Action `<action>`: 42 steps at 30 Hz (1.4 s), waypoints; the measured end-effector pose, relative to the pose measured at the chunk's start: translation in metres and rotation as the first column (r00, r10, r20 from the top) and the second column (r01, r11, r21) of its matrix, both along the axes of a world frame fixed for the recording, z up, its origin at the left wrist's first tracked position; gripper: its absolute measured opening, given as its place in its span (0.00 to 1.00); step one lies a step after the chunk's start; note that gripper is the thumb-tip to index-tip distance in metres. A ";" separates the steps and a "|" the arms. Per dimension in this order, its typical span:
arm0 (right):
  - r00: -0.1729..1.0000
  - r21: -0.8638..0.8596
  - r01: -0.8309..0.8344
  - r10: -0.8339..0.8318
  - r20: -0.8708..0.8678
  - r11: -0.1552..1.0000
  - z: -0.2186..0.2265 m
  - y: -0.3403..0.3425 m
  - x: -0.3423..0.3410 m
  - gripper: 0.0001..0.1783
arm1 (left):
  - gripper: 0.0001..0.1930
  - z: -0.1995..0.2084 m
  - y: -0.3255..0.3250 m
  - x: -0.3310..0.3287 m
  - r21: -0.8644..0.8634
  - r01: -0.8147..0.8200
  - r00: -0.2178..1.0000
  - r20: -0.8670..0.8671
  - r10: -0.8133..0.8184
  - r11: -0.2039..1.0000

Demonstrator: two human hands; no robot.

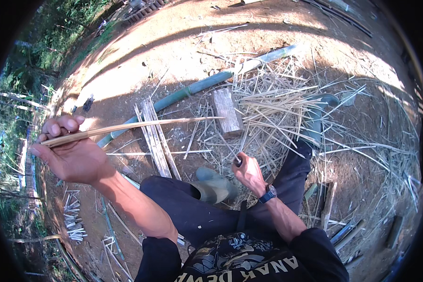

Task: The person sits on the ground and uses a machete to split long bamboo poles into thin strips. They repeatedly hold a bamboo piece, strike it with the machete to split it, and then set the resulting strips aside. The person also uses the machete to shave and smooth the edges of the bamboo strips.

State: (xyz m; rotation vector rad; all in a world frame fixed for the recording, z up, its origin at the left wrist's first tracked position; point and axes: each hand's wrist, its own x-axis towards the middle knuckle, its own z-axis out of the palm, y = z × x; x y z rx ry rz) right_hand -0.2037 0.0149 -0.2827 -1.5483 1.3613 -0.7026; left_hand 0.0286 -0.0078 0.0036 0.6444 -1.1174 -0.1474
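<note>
Bamboo strip point(141, 124) at nine o'clock, in left hand point(75, 155): curls fingers loosely about its outer end, probably to leave most of the length free to turn. Slants toward wooden block point(227, 113) at one o'clock from centre; cannot tell whether touching. At four o'clock, closes right hand point(251, 175) round dark tool handle point(238, 161), apparently low between the legs point(286, 181) to steady the forearm. Leaves shavings point(277, 104) at two o'clock, seemingly out of the way.

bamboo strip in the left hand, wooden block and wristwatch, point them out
Bamboo strip point(127, 126), head view: middle of its length
Wooden block point(228, 106), head view: upper face
Wristwatch point(271, 191), head view: dial
</note>
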 end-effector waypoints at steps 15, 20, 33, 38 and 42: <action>0.987 -0.060 -0.146 0.141 -0.083 0.987 0.016 0.006 0.019 0.11 | 0.15 -0.001 0.009 -0.027 -0.052 -0.232 0.966 -0.131 0.223 0.971; 0.990 0.024 -0.023 0.026 -0.137 0.999 -0.038 -0.020 0.006 0.10 | 0.13 0.002 -0.004 -0.029 -0.036 -0.202 0.978 -0.063 0.199 0.979; 0.936 0.242 0.050 0.039 -0.350 0.969 -0.195 -0.044 -0.036 0.14 | 0.16 0.008 -0.019 0.008 -0.056 0.010 0.996 0.091 -0.005 0.998; 0.953 0.268 0.110 -0.026 -0.300 0.957 -0.220 -0.048 -0.052 0.13 | 0.18 0.010 -0.024 0.013 -0.040 0.008 0.996 0.093 -0.004 0.999; 0.991 0.424 0.048 0.010 -0.133 0.905 -0.169 -0.045 -0.043 0.13 | 0.18 0.014 -0.023 0.004 -0.070 -0.297 0.955 -0.023 0.297 0.952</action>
